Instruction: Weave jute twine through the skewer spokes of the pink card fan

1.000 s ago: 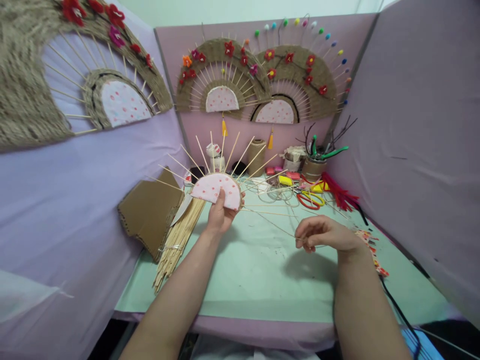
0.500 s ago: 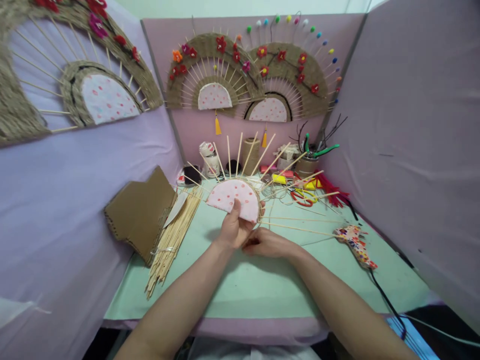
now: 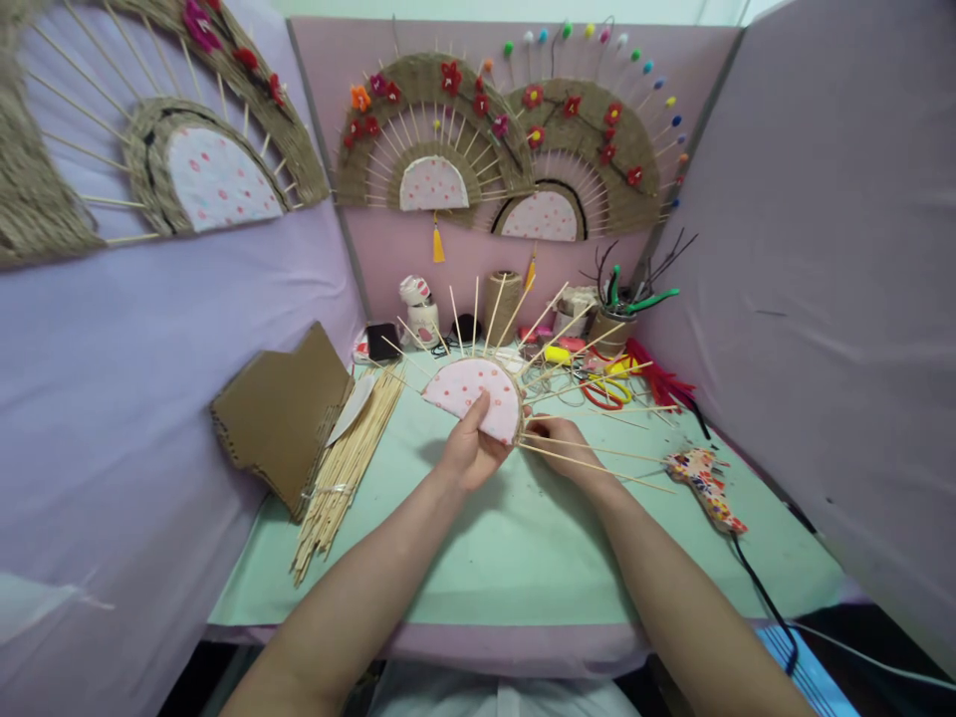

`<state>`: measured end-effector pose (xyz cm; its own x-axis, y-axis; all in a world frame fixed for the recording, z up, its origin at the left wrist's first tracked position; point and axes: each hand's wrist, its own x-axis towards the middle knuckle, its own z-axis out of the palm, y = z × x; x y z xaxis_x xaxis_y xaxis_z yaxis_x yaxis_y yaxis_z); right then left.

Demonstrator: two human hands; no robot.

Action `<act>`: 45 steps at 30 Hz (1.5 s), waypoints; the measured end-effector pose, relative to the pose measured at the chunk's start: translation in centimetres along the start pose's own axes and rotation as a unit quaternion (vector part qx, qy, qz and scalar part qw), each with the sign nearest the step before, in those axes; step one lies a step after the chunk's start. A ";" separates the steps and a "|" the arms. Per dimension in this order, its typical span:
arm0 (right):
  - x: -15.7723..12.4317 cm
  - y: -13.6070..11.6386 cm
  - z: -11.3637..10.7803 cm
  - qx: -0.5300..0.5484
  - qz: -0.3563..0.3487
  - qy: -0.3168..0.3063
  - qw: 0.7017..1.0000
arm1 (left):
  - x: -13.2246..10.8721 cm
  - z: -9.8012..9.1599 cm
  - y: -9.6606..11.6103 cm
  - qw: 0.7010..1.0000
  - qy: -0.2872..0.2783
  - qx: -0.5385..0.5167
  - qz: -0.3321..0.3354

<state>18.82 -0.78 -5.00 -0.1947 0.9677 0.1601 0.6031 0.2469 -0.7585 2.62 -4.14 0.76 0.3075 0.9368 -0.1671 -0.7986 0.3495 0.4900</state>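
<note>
My left hand (image 3: 474, 448) grips a half-round fan piece (image 3: 472, 386) by its lower edge, thumb on the front and fingers behind. Its face is white with red dots, and brown twine runs along the curved rim. Thin wooden sticks (image 3: 557, 299) spread from that rim like rays. My right hand (image 3: 562, 440) is closed at the fan's right end, behind the lowest sticks. Its fingertips are partly hidden, so what they pinch does not show. A thin cord is faintly seen near the right wrist.
A bundle of sticks (image 3: 348, 468) and cardboard (image 3: 280, 418) lie left. A flowered glue gun (image 3: 706, 483) lies right, its cord trailing off the front. Scissors (image 3: 606, 393), a twine spool (image 3: 503, 309) and a can with green-handled pliers (image 3: 613, 324) are at the back. Finished fans (image 3: 433, 85) hang behind.
My right hand has moved up and to the right, from below the fan to behind its lower right sticks. The fan has tilted slightly clockwise in my left hand.
</note>
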 end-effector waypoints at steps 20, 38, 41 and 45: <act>0.9 1.4 -1.1 0.067 0.038 0.107 0.991 | 0.7 -1.9 -0.1 0.991 -0.016 0.065 -0.115; -0.6 -2.0 -1.6 0.457 0.009 -0.001 0.889 | 0.9 -2.3 0.2 0.995 -0.035 0.078 -0.048; -0.7 -1.9 -0.9 0.438 -0.026 -0.039 0.898 | 1.2 -2.1 0.8 0.997 -0.012 0.070 0.031; -1.0 -2.8 0.8 0.442 -0.054 -0.080 0.892 | 1.6 -2.1 0.8 0.994 -0.002 0.068 0.083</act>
<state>16.70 -2.43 -3.53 -0.3654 0.9037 0.2231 -0.2564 0.1327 -0.9574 1.34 -2.28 -0.93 0.1796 0.9812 -0.0710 -0.7610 0.1843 0.6220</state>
